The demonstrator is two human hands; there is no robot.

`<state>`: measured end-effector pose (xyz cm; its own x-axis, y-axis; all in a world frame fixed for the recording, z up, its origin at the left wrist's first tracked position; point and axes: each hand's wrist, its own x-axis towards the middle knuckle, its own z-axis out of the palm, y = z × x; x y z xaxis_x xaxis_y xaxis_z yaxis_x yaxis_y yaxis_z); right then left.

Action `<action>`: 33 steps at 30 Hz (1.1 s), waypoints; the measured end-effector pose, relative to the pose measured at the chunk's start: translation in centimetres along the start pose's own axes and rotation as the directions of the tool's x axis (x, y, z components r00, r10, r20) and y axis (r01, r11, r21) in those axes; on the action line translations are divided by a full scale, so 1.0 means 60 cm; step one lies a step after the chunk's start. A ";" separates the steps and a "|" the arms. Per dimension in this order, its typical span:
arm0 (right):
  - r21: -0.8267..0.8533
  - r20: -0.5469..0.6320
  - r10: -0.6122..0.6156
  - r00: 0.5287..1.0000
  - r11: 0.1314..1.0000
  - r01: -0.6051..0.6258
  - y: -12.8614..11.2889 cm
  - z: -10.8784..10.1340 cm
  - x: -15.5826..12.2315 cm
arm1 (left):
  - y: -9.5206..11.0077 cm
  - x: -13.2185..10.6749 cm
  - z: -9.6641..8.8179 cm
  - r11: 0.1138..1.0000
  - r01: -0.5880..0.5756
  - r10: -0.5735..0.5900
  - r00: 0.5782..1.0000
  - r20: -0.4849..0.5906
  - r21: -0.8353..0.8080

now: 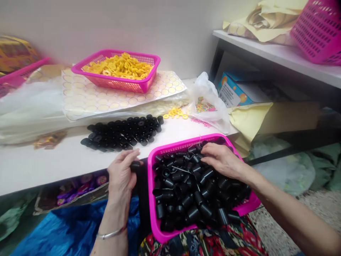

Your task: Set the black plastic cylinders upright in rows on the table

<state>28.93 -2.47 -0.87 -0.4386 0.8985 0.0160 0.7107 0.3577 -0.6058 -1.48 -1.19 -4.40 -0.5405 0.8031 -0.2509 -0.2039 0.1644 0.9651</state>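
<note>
Flowered cloth (202, 243) lies under a pink basket (151, 199) heaped with black caps (186, 193); the right hand (222, 158) reaches in among them, fingers curved, though whether it grips one I cannot tell. Near the front edge of the bench (64, 165), where more caps (128, 133) are clustered, the left hand (121, 172) pinches a single cap (135, 164). Behind, a blue box (242, 95) bears a white label (228, 94), its print too blurred to read.

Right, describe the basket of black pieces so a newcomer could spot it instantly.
Find the white table. At its near edge, a pink basket lies under the right hand. Unlike the rear basket, heaped with yellow rings, it is full of black cylinders.
</note>
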 end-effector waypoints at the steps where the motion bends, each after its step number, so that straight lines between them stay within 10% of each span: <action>1: -0.009 0.047 -0.014 0.999 1.000 0.014 -0.006 0.003 0.011 | 0.010 -0.014 0.008 0.981 0.171 -0.157 0.979 0.132 -0.096; 4: -0.097 0.232 -0.054 0.971 0.992 0.078 -0.026 0.017 0.050 | 0.025 -0.040 0.030 0.863 0.473 -0.367 0.827 0.426 -0.177; 8: -0.295 0.504 0.003 0.864 0.940 0.169 -0.055 0.044 0.106 | 0.014 -0.047 0.050 0.800 0.567 -0.383 0.733 0.562 -0.195; 17: -0.283 0.620 0.036 0.784 0.942 0.180 -0.068 0.085 0.162 | 0.001 -0.047 0.052 0.846 0.510 -0.314 0.711 0.629 -0.154; 23: 0.112 0.569 -0.009 0.822 0.992 -0.066 -0.001 0.044 0.145 | 0.000 -0.053 0.049 0.952 0.303 -0.211 0.748 0.630 -0.040; 28: 0.783 0.505 -0.016 0.863 0.428 -0.451 0.044 0.027 0.100 | -0.002 -0.077 0.064 0.973 0.178 -0.227 0.666 0.711 0.145; 33: 0.854 0.485 -0.045 0.873 0.239 -0.462 0.044 0.006 0.058 | -0.002 -0.111 0.087 0.894 -0.260 -0.193 0.510 0.838 0.365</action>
<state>29.09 1.49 -2.69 -0.6821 0.6453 -0.3441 -0.0973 -0.5464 -0.8318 6.44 -3.57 -2.47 0.4476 0.8580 -0.2519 0.2559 0.1470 0.9555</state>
